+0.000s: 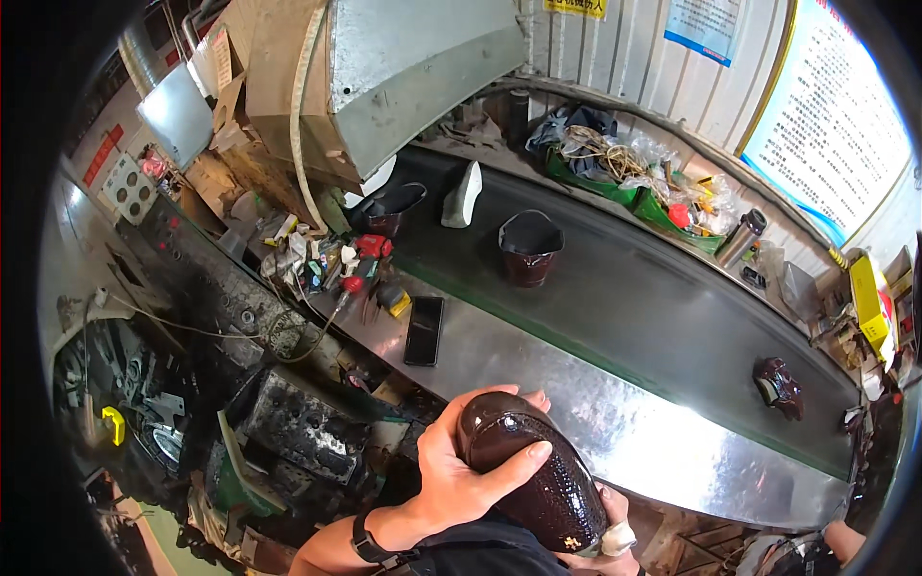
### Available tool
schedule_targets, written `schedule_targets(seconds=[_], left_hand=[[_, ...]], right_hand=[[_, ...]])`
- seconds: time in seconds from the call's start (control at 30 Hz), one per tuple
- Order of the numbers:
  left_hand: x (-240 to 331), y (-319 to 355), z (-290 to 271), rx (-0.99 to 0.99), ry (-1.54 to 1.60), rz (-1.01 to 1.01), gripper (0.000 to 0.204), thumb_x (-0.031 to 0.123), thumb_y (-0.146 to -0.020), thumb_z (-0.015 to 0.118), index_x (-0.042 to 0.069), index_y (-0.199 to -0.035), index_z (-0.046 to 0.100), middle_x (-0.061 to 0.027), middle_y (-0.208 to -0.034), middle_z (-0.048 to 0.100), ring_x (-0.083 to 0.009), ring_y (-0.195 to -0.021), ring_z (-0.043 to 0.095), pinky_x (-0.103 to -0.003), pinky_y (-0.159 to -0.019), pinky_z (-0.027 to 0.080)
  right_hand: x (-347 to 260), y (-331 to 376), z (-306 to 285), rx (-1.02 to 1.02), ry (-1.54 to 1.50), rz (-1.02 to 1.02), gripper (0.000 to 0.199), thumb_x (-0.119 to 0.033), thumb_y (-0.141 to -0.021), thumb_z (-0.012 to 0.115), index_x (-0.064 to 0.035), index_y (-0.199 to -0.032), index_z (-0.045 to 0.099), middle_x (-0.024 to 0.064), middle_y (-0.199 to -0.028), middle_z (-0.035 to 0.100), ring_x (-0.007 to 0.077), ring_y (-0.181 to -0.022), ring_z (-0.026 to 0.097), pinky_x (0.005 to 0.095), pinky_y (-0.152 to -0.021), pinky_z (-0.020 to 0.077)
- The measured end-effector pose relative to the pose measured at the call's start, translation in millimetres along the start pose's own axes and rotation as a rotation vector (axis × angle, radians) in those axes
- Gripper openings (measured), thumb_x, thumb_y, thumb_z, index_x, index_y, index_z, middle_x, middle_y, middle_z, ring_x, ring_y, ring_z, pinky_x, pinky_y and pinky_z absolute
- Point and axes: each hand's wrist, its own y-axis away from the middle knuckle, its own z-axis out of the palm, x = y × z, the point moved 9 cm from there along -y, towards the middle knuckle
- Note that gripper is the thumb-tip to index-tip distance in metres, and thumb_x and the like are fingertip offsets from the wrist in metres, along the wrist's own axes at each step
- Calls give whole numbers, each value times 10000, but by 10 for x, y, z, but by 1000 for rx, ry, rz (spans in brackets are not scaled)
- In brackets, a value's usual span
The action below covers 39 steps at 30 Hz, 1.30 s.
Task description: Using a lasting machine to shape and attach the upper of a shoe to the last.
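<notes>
While the left hand (451, 485) wraps the toe of a glossy dark-brown textured leather shoe (533, 485), fingers pressed on it, the right hand (605, 547) pinches its heel from below, steadying it just short of the steel bench edge (576, 422), near a black phone (424, 330).

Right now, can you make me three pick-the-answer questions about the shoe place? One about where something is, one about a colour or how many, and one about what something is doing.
1. Where is the black phone?
A. on the steel ledge
B. on the dark belt
C. in a hand

2. What colour is the held shoe?
A. white
B. dark glossy brown
C. yellow

3. What is the left hand doing?
A. hanging free
B. pressing the phone
C. gripping the shoe

Answers: 1 A, it lies flat on the steel ledge beside the conveyor belt. 2 B, the shoe shines dark brown. 3 C, its fingers wrap the shoe.
</notes>
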Motion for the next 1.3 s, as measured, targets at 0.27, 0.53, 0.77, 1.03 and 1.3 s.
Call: schedule_targets(seconds=[0.27,0.53,0.77,1.03,1.3], left_hand=[[-55,-161,-12,-12,110,-14,497,-51,-812,785,-67,-1248,548,-214,-1149,714,-254,-1100,694,-373,-977,546],[-306,-407,-234,-51,108,-149,463,302,-956,645,-117,-1140,574,-283,-1059,706,-358,-974,720,-477,-910,578],[-535,-751,-264,-253,444,-238,541,406,-994,532,-105,-1168,566,-323,-1162,658,-420,-1093,671,-528,-986,533],[-954,-1102,-340,-246,545,-502,239,26,-867,750,-25,-1018,572,-184,-1069,718,-238,-988,706,-373,-884,585],[-2106,-1118,-403,-398,200,-788,387,298,-1032,585,30,-1309,545,-93,-1180,668,-166,-1095,628,-330,-977,493]], right_hand=[[20,21,21,7,10,41,840,-346,-725,914,76,-1339,527,247,-1333,534,365,-1214,565,434,-1016,502],[-113,-1,262,79,281,13,460,-200,-755,866,-77,-1150,666,202,-1414,476,431,-1214,547,457,-985,542],[-227,-258,495,81,404,-41,385,-132,-785,825,-125,-1129,654,200,-1417,473,440,-1240,530,502,-983,545],[-166,-276,702,-17,655,43,431,-140,-786,816,-93,-1178,642,197,-1409,499,470,-1269,505,551,-1030,502],[555,-687,255,591,-364,795,797,-213,-794,867,72,-1428,477,180,-1275,649,251,-1164,631,372,-1017,506]])
